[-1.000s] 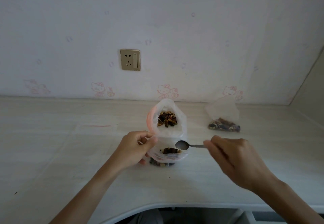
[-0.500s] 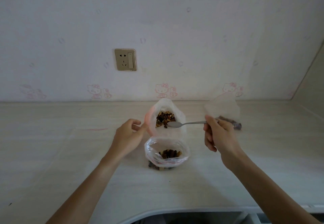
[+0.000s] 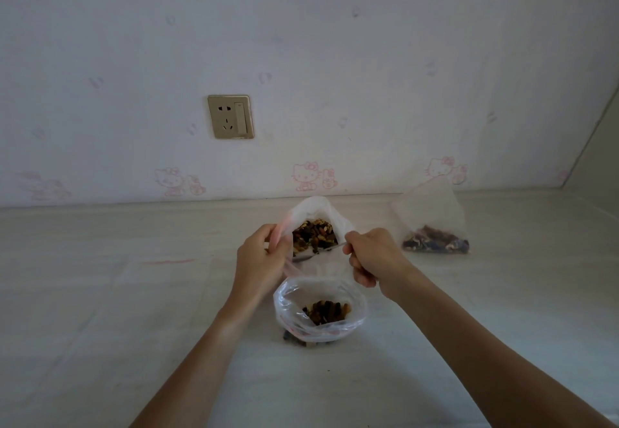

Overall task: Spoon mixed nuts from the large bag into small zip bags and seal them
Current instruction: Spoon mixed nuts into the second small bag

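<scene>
I see a pale wood-grain tabletop running back to the wall. On it stand the large bag of mixed nuts and, just in front, an open small zip bag. Another small zip bag with nuts sits far right.

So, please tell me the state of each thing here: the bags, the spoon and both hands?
Large bag: open, upright, nuts inside.
Small bag: open, part filled.
Far bag: on table, holds nuts; seal unclear.
Spoon: inside large bag.
Left hand: holds large bag's rim.
Right hand: grips spoon.
</scene>
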Demonstrator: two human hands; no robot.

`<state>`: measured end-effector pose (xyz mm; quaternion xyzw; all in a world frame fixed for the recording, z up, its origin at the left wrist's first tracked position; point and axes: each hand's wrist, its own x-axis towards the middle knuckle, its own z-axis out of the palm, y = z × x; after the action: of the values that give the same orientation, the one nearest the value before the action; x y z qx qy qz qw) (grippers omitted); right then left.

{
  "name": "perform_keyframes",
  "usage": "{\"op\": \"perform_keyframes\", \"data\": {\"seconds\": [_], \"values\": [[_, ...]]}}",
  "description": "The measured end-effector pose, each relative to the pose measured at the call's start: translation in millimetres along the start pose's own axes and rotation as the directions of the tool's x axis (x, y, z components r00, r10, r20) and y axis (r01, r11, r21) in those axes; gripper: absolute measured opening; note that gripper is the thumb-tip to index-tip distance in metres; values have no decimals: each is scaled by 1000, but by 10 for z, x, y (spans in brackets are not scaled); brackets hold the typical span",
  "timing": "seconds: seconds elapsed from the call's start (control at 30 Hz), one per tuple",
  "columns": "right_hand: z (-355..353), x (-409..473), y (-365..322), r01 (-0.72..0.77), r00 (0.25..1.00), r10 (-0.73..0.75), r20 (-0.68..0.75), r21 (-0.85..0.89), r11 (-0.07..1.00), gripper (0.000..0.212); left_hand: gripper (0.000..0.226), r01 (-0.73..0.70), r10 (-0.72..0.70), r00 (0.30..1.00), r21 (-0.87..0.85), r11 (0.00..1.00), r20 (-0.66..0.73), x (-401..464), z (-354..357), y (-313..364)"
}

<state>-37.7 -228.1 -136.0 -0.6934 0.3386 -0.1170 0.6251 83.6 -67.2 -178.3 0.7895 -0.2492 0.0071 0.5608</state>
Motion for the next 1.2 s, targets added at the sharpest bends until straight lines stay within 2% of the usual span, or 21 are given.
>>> {"op": "perform_keyframes", "data": {"seconds": [0.43,0.6,0.77,1.0,1.2], "values": [[40,160,23,-100,994,101,-30,21,995,25,14,-3,5,1000,-89,996,20,-1,28,3],[135,216,18,-77,993,83,-86,70,995,28,14,10,-8,1000,-120,993,17,-3,25,18],[178,262,-1,-17,995,19,-97,21,1000,36,18,26,-18,997,-112,993,73,-31,78,36],[161,293,120,50,994,-50,-95,1,999,42,24,23,-18,999,-157,987,30,-14,61,42],[119,268,166,47,998,-44,-47,72,996,41,15,72,-77,997,-217,974,-14,14,45,8]]}}
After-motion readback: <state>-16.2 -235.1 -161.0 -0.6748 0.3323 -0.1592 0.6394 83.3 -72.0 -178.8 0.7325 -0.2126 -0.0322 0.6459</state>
